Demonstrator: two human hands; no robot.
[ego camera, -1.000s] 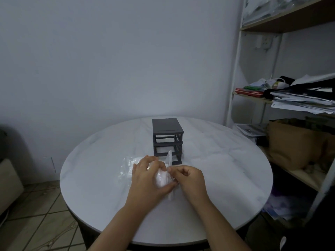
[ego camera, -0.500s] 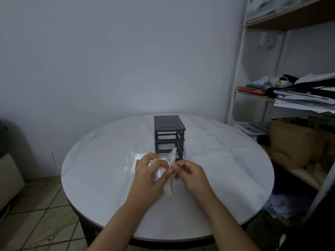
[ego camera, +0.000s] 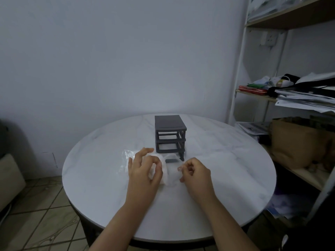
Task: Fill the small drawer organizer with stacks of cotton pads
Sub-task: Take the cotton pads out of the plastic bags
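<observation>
Both hands' fingers [ego camera: 155, 163] pinched on clear bag [ego camera: 168, 171], pulling apart; likely to spill cotton pads [ego camera: 164, 175] across bench [ego camera: 226, 169] if torn suddenly.

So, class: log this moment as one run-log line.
stage: opening pad bag | left hand: gripping clear bag | right hand: pinching bag edge | organizer: on table, slots open, no pads seen

Glossy marble table [ego camera: 217, 178], crinkly clear-plastic bag [ego camera: 126, 154]
</observation>
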